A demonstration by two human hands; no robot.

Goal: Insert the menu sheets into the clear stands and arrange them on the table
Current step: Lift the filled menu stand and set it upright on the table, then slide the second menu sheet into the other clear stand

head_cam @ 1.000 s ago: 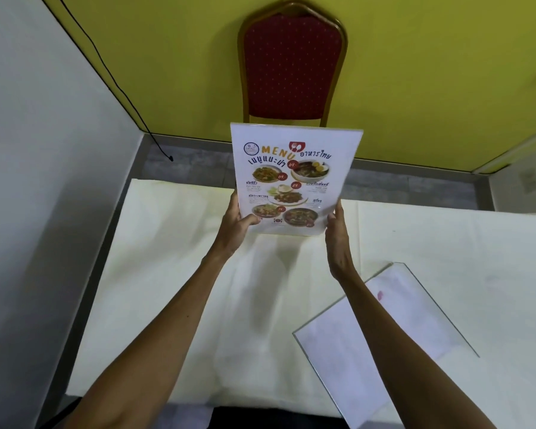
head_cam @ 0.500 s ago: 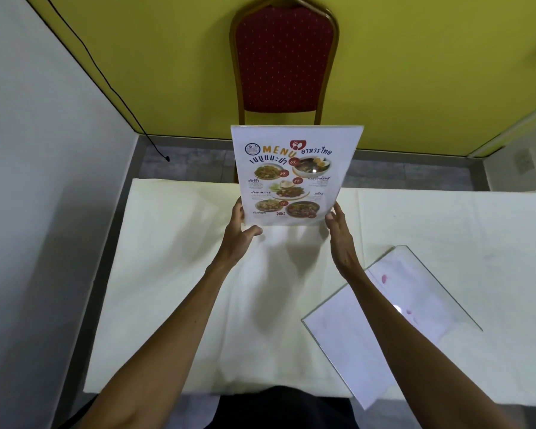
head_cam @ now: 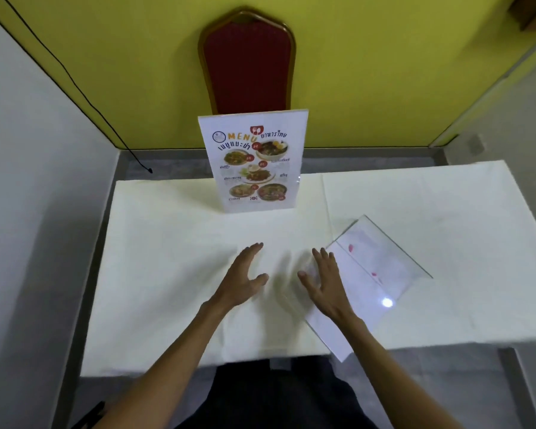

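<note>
At far middle of counter, filled menu stand standing upright, done. We are hovering left hand and right hand, both released, empty; second stand lying flat at near right, still awaiting sheet.

The clear acrylic stand with its colourful printed menu sheet stands upright on the cream-clothed table, both hands spread empty above it, a second clear stand lying flat rightward.
</note>
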